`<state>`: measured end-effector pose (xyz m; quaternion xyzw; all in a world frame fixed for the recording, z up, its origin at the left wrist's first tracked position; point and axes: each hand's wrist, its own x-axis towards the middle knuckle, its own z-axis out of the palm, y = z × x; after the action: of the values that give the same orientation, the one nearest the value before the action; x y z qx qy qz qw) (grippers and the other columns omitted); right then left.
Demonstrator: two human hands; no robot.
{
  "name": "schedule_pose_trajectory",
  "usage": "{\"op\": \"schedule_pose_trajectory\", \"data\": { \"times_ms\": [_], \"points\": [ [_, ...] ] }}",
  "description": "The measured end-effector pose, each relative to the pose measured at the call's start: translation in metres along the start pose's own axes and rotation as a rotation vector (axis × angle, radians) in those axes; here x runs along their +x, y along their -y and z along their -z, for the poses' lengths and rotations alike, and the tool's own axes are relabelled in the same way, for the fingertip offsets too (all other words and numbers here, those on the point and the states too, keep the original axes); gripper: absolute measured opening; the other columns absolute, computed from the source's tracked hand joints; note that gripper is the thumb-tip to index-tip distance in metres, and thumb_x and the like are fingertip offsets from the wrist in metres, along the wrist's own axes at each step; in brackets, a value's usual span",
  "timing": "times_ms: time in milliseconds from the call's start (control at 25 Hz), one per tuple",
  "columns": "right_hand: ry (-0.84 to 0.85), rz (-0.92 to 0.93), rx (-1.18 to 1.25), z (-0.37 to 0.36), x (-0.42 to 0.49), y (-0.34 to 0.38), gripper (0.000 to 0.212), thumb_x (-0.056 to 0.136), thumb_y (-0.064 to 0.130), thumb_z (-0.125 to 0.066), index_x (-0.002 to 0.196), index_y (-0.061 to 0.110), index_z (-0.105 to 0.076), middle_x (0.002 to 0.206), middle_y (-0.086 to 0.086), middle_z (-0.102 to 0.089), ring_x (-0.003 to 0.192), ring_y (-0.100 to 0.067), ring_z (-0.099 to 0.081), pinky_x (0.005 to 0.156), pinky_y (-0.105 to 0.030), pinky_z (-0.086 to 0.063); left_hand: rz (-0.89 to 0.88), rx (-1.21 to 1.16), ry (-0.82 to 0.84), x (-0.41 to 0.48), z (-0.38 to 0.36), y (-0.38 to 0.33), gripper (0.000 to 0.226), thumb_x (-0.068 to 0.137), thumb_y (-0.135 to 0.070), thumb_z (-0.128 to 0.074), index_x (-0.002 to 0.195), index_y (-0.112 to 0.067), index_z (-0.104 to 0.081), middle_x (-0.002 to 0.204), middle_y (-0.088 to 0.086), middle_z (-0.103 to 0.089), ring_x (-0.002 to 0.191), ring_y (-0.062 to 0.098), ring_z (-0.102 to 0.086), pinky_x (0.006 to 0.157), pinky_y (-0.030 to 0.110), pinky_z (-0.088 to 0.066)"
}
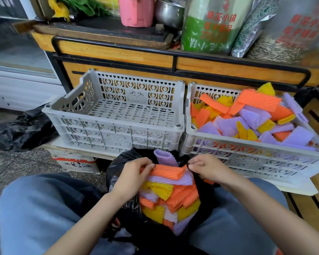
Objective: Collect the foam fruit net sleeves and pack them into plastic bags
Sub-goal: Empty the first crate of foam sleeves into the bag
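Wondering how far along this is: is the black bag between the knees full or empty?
Nearly full: orange, yellow and purple foam sleeves fill the black bag right up to its mouth.

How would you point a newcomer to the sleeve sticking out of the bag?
In front of the empty crate sits a black bag. At its far edge, between the left hand and right hand, one purple sleeve sticks up; the other sleeves lie piled below.

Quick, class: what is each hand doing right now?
Left hand: pinching the rim of the black bag.
Right hand: pinching the opposite rim of the same bag.
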<state>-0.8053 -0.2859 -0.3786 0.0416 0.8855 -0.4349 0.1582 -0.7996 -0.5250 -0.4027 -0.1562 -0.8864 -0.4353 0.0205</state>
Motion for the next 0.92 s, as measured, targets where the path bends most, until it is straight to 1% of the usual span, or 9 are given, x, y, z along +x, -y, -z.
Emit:
{"op": "schedule_pose_trajectory", "data": {
  "times_ms": [80,160,280,320,400,480,600,760,920],
  "points": [
    [-0.029,-0.109,0.23,-0.01,-0.009,-0.015,0.022,0.086,0.007,-0.064,0.106,0.004,-0.056,0.063,0.004,-0.061,0.037,0.009,-0.047,0.041,-0.005,-0.033,0.013,0.003,-0.022,-0.006,0.01,0.005,0.033,0.091,-0.012,-0.06,0.065,-0.027,-0.046,0.06,-0.018,-0.053,0.059,-0.003,-0.048,0.059,0.01,-0.034],
    [0.033,-0.235,0.356,-0.01,-0.024,-0.031,0.023,0.081,0.015,-0.071,0.094,0.005,-0.054,0.072,-0.007,-0.063,0.041,0.004,-0.046,0.041,-0.009,-0.033,0.012,0.034,-0.021,-0.011,0.012,0.009,0.023,0.092,-0.013,-0.059,0.072,-0.017,-0.046,0.055,-0.008,-0.044,0.057,0.002,-0.045,0.058,0.015,-0.033],
    [0.183,-0.329,0.293,0.008,-0.045,-0.052,0.057,0.047,0.057,-0.083,0.067,0.006,-0.068,0.078,-0.013,-0.06,0.057,-0.008,-0.04,0.049,-0.018,-0.026,-0.038,0.06,0.048,-0.017,0.003,0.003,0.013,0.098,-0.018,-0.047,0.085,-0.014,-0.045,0.06,-0.005,-0.047,0.058,0.009,-0.047,0.063,0.031,-0.037],
    [0.179,-0.317,0.277,0.015,-0.05,-0.051,0.06,0.047,0.062,-0.079,0.067,0.007,-0.068,0.078,-0.011,-0.059,0.06,-0.01,-0.042,0.051,-0.018,-0.028,-0.059,0.057,0.074,-0.017,-0.001,-0.001,0.013,0.099,-0.019,-0.044,0.087,-0.018,-0.045,0.063,-0.005,-0.05,0.062,0.01,-0.05,0.065,0.034,-0.038],
    [0.07,-0.172,0.238,0.021,-0.052,-0.034,0.041,0.07,0.045,-0.07,0.074,0.005,-0.063,0.073,-0.008,-0.055,0.065,-0.011,-0.046,0.055,-0.017,-0.034,-0.096,0.047,0.106,-0.016,-0.008,-0.003,0.021,0.1,-0.018,-0.041,0.084,-0.031,-0.045,0.068,-0.008,-0.054,0.067,0.007,-0.051,0.066,0.03,-0.037],
    [-0.072,0.092,0.042,0.01,-0.045,-0.008,0.026,0.088,0.02,-0.063,0.07,0.0,-0.06,0.062,-0.004,-0.051,0.06,-0.009,-0.047,0.056,-0.021,-0.037,-0.105,0.041,0.138,-0.013,-0.014,-0.003,0.018,0.1,-0.018,-0.042,0.088,-0.028,-0.052,0.075,-0.007,-0.059,0.074,0.008,-0.055,0.07,0.03,-0.039],
    [-0.196,0.376,-0.252,-0.034,-0.033,0.017,0.019,0.087,0.012,-0.064,0.074,-0.002,-0.066,0.072,-0.007,-0.063,0.071,-0.014,-0.058,0.07,-0.029,-0.04,-0.045,-0.033,0.18,-0.014,-0.02,-0.001,0.016,0.098,-0.014,-0.046,0.084,-0.017,-0.052,0.075,-0.004,-0.056,0.072,0.011,-0.052,0.071,0.028,-0.04],
    [-0.13,0.428,-0.098,-0.078,-0.029,0.026,0.02,0.089,0.008,-0.061,0.073,-0.005,-0.061,0.075,-0.011,-0.055,0.067,-0.015,-0.056,0.065,-0.032,-0.052,0.098,-0.303,0.195,-0.02,-0.013,0.006,0.025,0.099,-0.008,-0.044,0.076,-0.017,-0.05,0.072,-0.002,-0.05,0.069,0.005,-0.045,0.069,0.021,-0.036],
    [-0.188,0.506,-0.233,-0.09,-0.022,0.038,0.023,0.087,0.013,-0.063,0.068,0.001,-0.057,0.07,-0.006,-0.055,0.072,-0.018,-0.051,0.068,-0.035,-0.041,0.216,-0.589,0.101,-0.028,-0.006,0.009,0.023,0.095,-0.023,-0.046,0.073,-0.014,-0.049,0.075,0.001,-0.047,0.07,0.0,-0.042,0.07,0.02,-0.034]
  ]
}}
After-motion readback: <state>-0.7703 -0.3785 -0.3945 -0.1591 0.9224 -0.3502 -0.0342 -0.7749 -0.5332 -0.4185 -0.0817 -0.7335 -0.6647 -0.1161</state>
